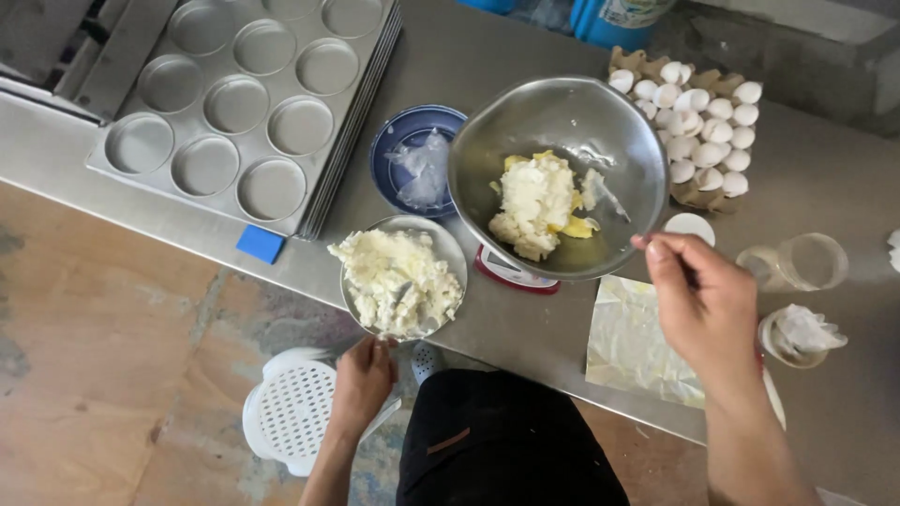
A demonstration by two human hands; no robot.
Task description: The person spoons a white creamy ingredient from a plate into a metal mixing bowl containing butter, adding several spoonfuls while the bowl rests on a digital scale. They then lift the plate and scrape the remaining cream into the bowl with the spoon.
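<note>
My left hand (362, 379) grips the near rim of a small metal plate (448, 245) heaped with white crumbly butter or dough pieces (398, 281). The plate hangs partly over the steel counter's front edge. My right hand (703, 300) pinches the right rim of a large steel bowl (600, 112), which is tilted and rests on a red-and-white kitchen scale (511, 272). White and yellow lumps of butter (536, 201) lie in the bowl.
A stack of round-cavity baking trays (239, 98) sits at back left. A blue plate with crumpled plastic (417, 159), a carton of eggshells (703, 126), a glass measuring cup (802, 262), a wrapper sheet (637, 342) and a white stool (295, 408) on the floor surround me.
</note>
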